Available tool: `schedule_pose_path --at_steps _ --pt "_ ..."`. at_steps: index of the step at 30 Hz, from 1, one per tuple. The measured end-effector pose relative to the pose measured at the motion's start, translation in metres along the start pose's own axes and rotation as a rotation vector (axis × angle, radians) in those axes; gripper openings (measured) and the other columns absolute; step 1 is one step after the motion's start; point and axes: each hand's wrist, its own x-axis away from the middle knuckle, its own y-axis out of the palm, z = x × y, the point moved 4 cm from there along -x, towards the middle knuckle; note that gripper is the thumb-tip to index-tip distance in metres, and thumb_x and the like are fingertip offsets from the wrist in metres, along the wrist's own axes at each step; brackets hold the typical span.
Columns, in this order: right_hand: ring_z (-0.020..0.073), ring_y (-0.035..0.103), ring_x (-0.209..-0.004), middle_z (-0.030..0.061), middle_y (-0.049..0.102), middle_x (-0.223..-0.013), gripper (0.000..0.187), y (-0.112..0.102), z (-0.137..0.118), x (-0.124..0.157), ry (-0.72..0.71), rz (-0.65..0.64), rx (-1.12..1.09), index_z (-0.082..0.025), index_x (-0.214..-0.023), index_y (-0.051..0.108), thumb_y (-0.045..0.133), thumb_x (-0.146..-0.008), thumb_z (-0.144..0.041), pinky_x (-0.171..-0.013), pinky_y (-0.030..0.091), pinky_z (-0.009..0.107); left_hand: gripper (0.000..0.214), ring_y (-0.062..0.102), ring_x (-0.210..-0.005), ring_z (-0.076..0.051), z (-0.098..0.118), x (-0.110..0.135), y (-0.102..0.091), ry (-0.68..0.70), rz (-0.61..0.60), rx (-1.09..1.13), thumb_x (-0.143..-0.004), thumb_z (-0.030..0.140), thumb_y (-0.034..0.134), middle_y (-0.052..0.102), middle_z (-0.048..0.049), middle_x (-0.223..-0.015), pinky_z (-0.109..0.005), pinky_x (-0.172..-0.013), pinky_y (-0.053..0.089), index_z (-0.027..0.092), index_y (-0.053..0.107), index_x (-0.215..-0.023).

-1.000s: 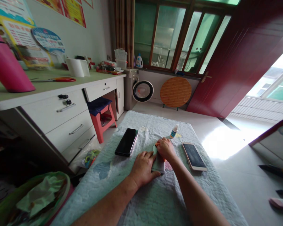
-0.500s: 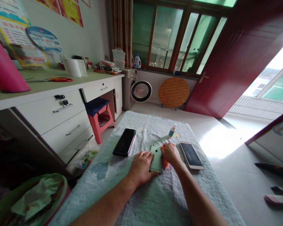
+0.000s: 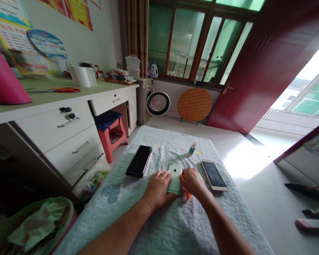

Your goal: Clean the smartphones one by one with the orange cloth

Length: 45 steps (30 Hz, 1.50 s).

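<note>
Far left, pink bottle (image 3: 7, 79) on the desk (image 3: 51, 129), partly cut off by the edge of view. Lower down, a bin (image 3: 70, 211) with crumpled pale paper (image 3: 38, 221) in it. Next along the desktop: scissors (image 3: 67, 90) with red-orange handles, then a white paper roll (image 3: 79, 76). Red stool (image 3: 108, 141) with a dark blue cushion (image 3: 107, 120) just beside the desk drawers.

Then the pale blue quilted cover (image 3: 158, 230). On its left part, a black phone (image 3: 140, 160), screen up; something layered shows under it, can't tell what. Behind, washing machine (image 3: 143, 101), round door open.

Left hand (image 3: 156, 186): palm down, fingers stretched out — not clenched — fingertips over the left side of a light green phone (image 3: 175, 179), thumb by its lower end. That phone lies flat on the cover, back up, apple logo showing, between the two hands. Right hand (image 3: 192, 180): fingers curled tight around an orange cloth (image 3: 188, 196), at the phone's right edge; cloth pokes out below the hand.

Just beyond the right hand, a small spray bottle (image 3: 192, 148), upright, white top. Right of that hand, near but apart — gold-framed phone (image 3: 214, 175), dark screen up. Far right, dark red door (image 3: 244, 71).
</note>
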Motion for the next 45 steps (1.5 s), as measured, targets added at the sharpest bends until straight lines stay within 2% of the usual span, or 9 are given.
schedule_pose_path --at_steps 5,10,15,19,23,28,37,45 --pt "0.0207 0.056 -0.088 0.0098 0.066 -0.092 0.023 0.001 -0.002 -0.008 0.002 0.1 -0.044 -0.017 -0.088 0.07 0.048 -0.092 -0.021 -0.077 0.036 0.029 0.068 0.045 -0.126 -0.037 0.002 -0.001 -0.004 0.0 -0.019 0.011 -0.076 0.062 0.066 0.051 -0.0124 -0.142 -0.049 -0.107 0.035 0.019 0.056 -0.128" --pt "0.0188 0.053 -0.09 0.008 0.063 -0.094 0.026 0.003 -0.01 -0.022 -0.036 0.122 -0.096 -0.019 -0.088 0.072 0.047 -0.094 -0.023 -0.08 0.035 0.026 0.067 0.045 -0.126 -0.035 0.002 0.0 -0.003 -0.008 -0.008 0.012 -0.075 0.061 0.067 0.052 -0.0109 -0.14 -0.047 -0.108 0.034 0.022 0.056 -0.128" --pt "0.018 0.052 -0.088 0.0067 0.062 -0.091 0.028 0.01 -0.026 -0.033 -0.099 0.133 -0.048 -0.019 -0.085 0.072 0.046 -0.096 -0.024 -0.079 0.034 0.026 0.07 0.048 -0.122 -0.034 0.003 0.0 -0.006 -0.005 -0.008 0.025 -0.074 0.057 0.07 0.055 -0.0079 -0.136 -0.045 -0.106 0.036 0.023 0.054 -0.132" --pt "0.0167 0.051 -0.087 0.0049 0.062 -0.091 0.029 0.014 -0.037 -0.033 -0.179 0.165 -0.076 -0.02 -0.085 0.071 0.045 -0.097 -0.025 -0.079 0.034 0.024 0.074 0.049 -0.12 -0.034 0.003 -0.001 -0.007 -0.009 -0.012 0.045 -0.073 0.057 0.07 0.053 -0.0064 -0.14 -0.046 -0.106 0.036 0.026 0.05 -0.137" --pt "0.0154 0.051 -0.087 0.0035 0.061 -0.092 0.029 0.013 -0.037 -0.029 -0.213 0.18 -0.116 -0.023 -0.089 0.071 0.045 -0.098 -0.027 -0.081 0.034 0.023 0.073 0.049 -0.12 -0.034 0.003 -0.001 -0.005 -0.015 0.0 0.05 -0.073 0.055 0.072 0.053 -0.0068 -0.139 -0.046 -0.105 0.037 0.026 0.051 -0.137" --pt "0.0163 0.052 -0.09 0.0045 0.062 -0.093 0.028 0.008 -0.025 -0.026 -0.149 0.187 -0.15 -0.024 -0.096 0.073 0.045 -0.098 -0.027 -0.084 0.034 0.024 0.069 0.049 -0.12 -0.033 0.002 0.0 -0.004 -0.007 0.012 0.039 -0.074 0.055 0.07 0.057 -0.0076 -0.134 -0.045 -0.105 0.038 0.025 0.053 -0.133" --pt "0.0204 0.051 -0.092 0.0085 0.063 -0.095 0.028 0.011 0.003 -0.031 0.078 0.192 -0.09 -0.02 -0.092 0.074 0.047 -0.095 -0.026 -0.085 0.033 0.03 0.063 0.047 -0.122 -0.034 0.001 0.0 -0.003 0.011 0.032 0.018 -0.073 0.055 0.071 0.055 -0.0096 -0.137 -0.044 -0.106 0.037 0.021 0.058 -0.124" --pt "0.0211 0.048 -0.093 0.0082 0.062 -0.098 0.026 0.011 -0.009 -0.034 0.03 0.17 -0.074 -0.02 -0.092 0.072 0.047 -0.095 -0.026 -0.08 0.031 0.03 0.063 0.047 -0.123 -0.034 0.0 0.0 -0.003 0.002 0.024 0.01 -0.074 0.057 0.07 0.055 -0.0107 -0.136 -0.044 -0.106 0.036 0.02 0.058 -0.124"
